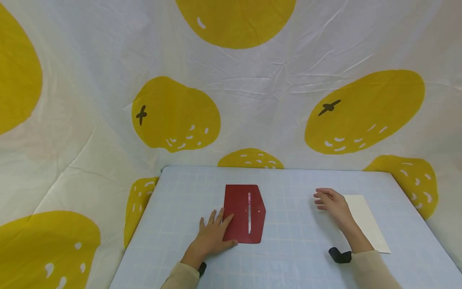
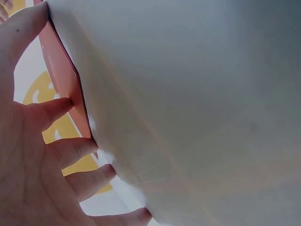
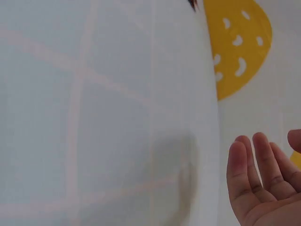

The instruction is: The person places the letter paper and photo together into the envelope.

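Note:
A red envelope (image 1: 236, 200) lies flat on the table, its pointed flap unfolded toward the right. A narrow shiny strip (image 1: 249, 216) runs along the envelope near the flap. My left hand (image 1: 211, 237) rests spread at the envelope's left edge, with thumb and index finger on the red paper. In the left wrist view, the other fingertips come down at the envelope's edge and on the cloth beside it. To the right, my right hand (image 1: 333, 206) hovers over the table with loosely bent fingers and holds nothing. A blank white sheet (image 1: 369, 224) lies partly behind my right forearm.
A pale blue checked cloth (image 1: 288, 224) covers the table. White fabric with yellow fruit prints (image 1: 252, 112) hangs along the table's back and sides. A black wrist device (image 1: 340, 255) sits at my right wrist.

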A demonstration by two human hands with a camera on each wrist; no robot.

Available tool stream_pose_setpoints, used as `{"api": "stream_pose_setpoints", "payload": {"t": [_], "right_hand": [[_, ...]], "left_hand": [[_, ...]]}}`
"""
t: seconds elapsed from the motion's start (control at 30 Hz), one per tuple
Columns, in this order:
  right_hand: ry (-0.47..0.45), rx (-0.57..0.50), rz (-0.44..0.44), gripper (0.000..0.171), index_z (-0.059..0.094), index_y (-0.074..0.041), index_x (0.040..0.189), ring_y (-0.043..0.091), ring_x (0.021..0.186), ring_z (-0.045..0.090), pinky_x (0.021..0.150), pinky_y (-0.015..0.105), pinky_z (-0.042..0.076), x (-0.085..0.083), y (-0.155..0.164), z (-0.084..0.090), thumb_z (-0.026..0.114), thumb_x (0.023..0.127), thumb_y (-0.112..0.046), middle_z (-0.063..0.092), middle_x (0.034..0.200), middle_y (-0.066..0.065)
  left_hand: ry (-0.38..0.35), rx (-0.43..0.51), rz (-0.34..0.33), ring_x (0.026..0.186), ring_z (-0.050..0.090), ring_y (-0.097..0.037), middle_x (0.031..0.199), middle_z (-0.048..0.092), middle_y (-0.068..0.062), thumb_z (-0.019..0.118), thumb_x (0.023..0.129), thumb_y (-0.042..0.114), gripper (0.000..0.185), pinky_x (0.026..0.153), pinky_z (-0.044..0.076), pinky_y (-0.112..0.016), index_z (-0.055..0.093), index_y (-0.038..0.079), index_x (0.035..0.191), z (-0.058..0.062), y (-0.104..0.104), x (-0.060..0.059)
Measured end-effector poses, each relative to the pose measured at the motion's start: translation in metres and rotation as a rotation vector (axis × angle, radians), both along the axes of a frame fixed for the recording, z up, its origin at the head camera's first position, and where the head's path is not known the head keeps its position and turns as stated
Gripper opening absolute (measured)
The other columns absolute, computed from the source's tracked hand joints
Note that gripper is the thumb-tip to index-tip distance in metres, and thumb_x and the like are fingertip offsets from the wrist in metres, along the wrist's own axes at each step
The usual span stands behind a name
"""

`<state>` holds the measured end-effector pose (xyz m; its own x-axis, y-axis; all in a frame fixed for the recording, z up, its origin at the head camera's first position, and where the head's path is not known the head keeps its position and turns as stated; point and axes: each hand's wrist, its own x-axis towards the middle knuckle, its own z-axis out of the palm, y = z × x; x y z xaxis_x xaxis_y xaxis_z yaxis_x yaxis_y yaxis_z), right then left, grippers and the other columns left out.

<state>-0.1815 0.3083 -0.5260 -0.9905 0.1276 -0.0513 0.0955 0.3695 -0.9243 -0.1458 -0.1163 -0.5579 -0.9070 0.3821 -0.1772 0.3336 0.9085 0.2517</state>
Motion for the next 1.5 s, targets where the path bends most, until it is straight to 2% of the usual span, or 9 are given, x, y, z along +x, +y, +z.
{"api": "stream_pose_setpoints", "payload": {"t": [0.27, 0.4, 0.6, 0.67, 0.83, 1.0, 1.1, 1.23, 1.5], "right_hand": [[0.039, 0.122, -0.111, 0.049, 0.05, 0.01, 0.135, 0.019, 0.09, 0.069, 0.071, 0.022, 0.056, 0.001, 0.041, -0.001, 0.046, 0.107, -0.03, 0.059, 0.125, 0.033], [0.012, 0.248, -0.176, 0.047, 0.053, 0.007, 0.134, 0.025, 0.096, 0.065, 0.07, 0.022, 0.054, 0.0, 0.063, -0.008, 0.048, 0.106, -0.03, 0.059, 0.126, 0.03], [-0.073, 0.326, -0.231, 0.051, 0.048, 0.007, 0.139, 0.049, 0.118, 0.048, 0.09, 0.057, 0.043, -0.004, 0.089, -0.018, 0.045, 0.106, -0.032, 0.051, 0.134, 0.034], [-0.082, 0.356, -0.241, 0.051, 0.046, 0.008, 0.139, 0.052, 0.119, 0.045, 0.094, 0.063, 0.039, -0.005, 0.096, -0.02, 0.045, 0.106, -0.031, 0.047, 0.136, 0.036], [-0.13, 0.487, -0.238, 0.055, 0.042, 0.011, 0.138, 0.06, 0.115, 0.033, 0.089, 0.067, 0.032, -0.004, 0.11, -0.022, 0.052, 0.101, -0.029, 0.037, 0.134, 0.043], [-0.252, 0.56, -0.22, 0.079, 0.03, 0.015, 0.143, 0.062, 0.112, 0.029, 0.083, 0.07, 0.031, -0.003, 0.117, -0.023, 0.059, 0.096, -0.041, 0.029, 0.132, 0.047], [-0.278, 0.588, -0.202, 0.085, 0.029, 0.019, 0.139, 0.062, 0.108, 0.03, 0.079, 0.069, 0.033, -0.002, 0.12, -0.024, 0.061, 0.094, -0.045, 0.03, 0.125, 0.049], [-0.297, 0.602, -0.185, 0.086, 0.032, 0.024, 0.129, 0.061, 0.105, 0.03, 0.079, 0.067, 0.033, -0.003, 0.121, -0.026, 0.06, 0.093, -0.049, 0.031, 0.118, 0.048], [-0.313, 0.581, -0.194, 0.08, 0.033, 0.022, 0.134, 0.06, 0.109, 0.029, 0.082, 0.067, 0.033, -0.003, 0.122, -0.027, 0.063, 0.093, -0.04, 0.028, 0.125, 0.048]], "left_hand": [[0.007, 0.005, -0.003, 0.144, 0.023, -0.044, 0.159, 0.031, -0.015, 0.074, 0.079, 0.061, 0.093, 0.105, 0.021, -0.075, 0.039, 0.021, 0.155, -0.001, 0.001, 0.0], [0.006, 0.004, 0.0, 0.144, 0.023, -0.044, 0.16, 0.03, -0.015, 0.074, 0.079, 0.061, 0.093, 0.105, 0.021, -0.074, 0.038, 0.021, 0.155, -0.002, 0.0, 0.0], [0.002, 0.002, 0.004, 0.144, 0.022, -0.043, 0.16, 0.03, -0.014, 0.073, 0.079, 0.062, 0.093, 0.106, 0.02, -0.074, 0.038, 0.022, 0.155, -0.002, 0.0, -0.001], [0.0, 0.003, 0.005, 0.145, 0.022, -0.043, 0.16, 0.03, -0.014, 0.074, 0.079, 0.062, 0.093, 0.106, 0.02, -0.074, 0.038, 0.022, 0.155, -0.002, 0.0, -0.001], [-0.002, 0.009, 0.007, 0.144, 0.022, -0.043, 0.16, 0.03, -0.014, 0.074, 0.079, 0.061, 0.093, 0.106, 0.02, -0.074, 0.038, 0.022, 0.155, -0.001, 0.001, 0.0], [-0.002, 0.01, 0.012, 0.144, 0.022, -0.043, 0.16, 0.03, -0.014, 0.075, 0.078, 0.061, 0.093, 0.106, 0.02, -0.074, 0.038, 0.022, 0.155, 0.0, 0.0, 0.0], [-0.002, 0.006, 0.012, 0.145, 0.022, -0.043, 0.16, 0.029, -0.014, 0.075, 0.078, 0.06, 0.094, 0.106, 0.02, -0.074, 0.038, 0.022, 0.155, 0.0, 0.0, 0.0], [0.001, -0.004, 0.014, 0.145, 0.021, -0.042, 0.161, 0.029, -0.014, 0.074, 0.079, 0.061, 0.094, 0.106, 0.02, -0.074, 0.037, 0.022, 0.155, 0.0, 0.0, -0.001], [-0.001, 0.009, 0.004, 0.144, 0.022, -0.043, 0.16, 0.029, -0.015, 0.073, 0.08, 0.062, 0.092, 0.106, 0.02, -0.074, 0.038, 0.021, 0.155, 0.001, 0.0, -0.001]]}}
